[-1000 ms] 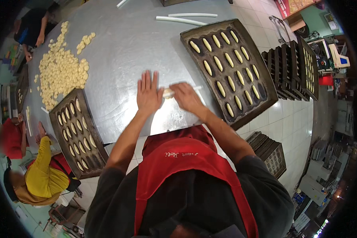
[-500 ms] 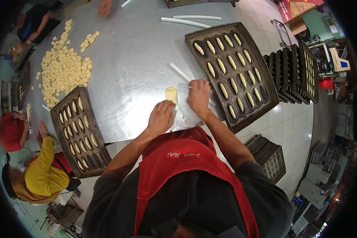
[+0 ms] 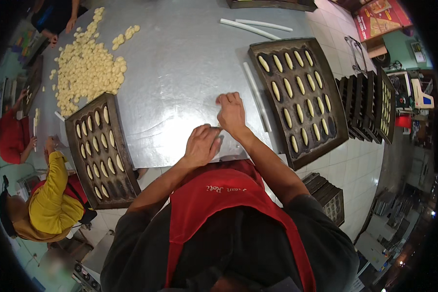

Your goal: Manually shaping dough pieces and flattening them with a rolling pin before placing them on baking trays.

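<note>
Close to the table's near edge, my left hand (image 3: pixel 203 146) is closed, its bent fingers over a small piece of pale dough (image 3: pixel 219 125). Only a sliver of that dough shows; the fingers cover the rest. My right hand (image 3: pixel 231 113) is just beyond and to the right, touching or nearly touching the left fingertips. Its fingers are bent and held apart from the thumb, with nothing visible in them. To the right of it, a white rolling pin (image 3: pixel 257 97) lies on the metal table (image 3: pixel 175 92), alongside a dark baking tray (image 3: pixel 294 158) of elongated dough pieces.
A large heap of dough balls (image 3: pixel 90 73) covers the far left. A second tray (image 3: pixel 75 165) of shaped dough stands at the left edge, beside a person in yellow (image 3: pixel 56 199). More white rods (image 3: pixel 250 29) lie at the back. Stacked trays (image 3: pixel 357 107) stand right of the table.
My right hand has left the rolling pin and moved left to the dough; the pin now lies beside the right tray. The flattened dough has become mostly hidden under my hands. The view has shifted.
</note>
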Motion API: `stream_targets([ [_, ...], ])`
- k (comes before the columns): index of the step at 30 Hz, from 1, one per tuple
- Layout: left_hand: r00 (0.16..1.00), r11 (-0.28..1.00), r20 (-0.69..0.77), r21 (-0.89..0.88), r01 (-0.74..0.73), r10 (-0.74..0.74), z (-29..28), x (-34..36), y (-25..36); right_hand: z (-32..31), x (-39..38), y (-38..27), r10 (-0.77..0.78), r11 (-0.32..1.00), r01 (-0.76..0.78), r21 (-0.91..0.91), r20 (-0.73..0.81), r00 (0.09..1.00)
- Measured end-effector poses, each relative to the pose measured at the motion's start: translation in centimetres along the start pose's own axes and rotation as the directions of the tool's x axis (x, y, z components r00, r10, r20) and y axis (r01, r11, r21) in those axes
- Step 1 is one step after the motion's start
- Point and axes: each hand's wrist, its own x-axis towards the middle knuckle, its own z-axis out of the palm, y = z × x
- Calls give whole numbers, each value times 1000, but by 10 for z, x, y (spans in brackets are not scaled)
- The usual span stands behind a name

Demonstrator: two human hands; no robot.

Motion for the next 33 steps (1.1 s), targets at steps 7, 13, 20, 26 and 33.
stream_targets([
  [7, 918, 936, -315, 173, 307, -242, -96, 25, -169, 58, -56, -23, -170, 978, 114, -176, -347, 922],
  [13, 863, 749, -454, 487, 450, -224, -204, 103, -331, 25, 22, -13, -201, 979, 145, -146, -523, 829],
  [20, 806, 618, -65, 606, 500, -588, -238, 157, -358, 33, -79, 5, -111, 989, 142, 28, -488, 866],
  [26, 944, 851, -125, -481, 211, -304, -120, 158, -210, 0, -84, 32, 15, 957, 175, 232, -639, 769],
  [33, 860, 853, -17, -138, 504, -510, -71, 94, -118, -128, -167, 182, 423, 892, -31, 452, -806, 414],
])
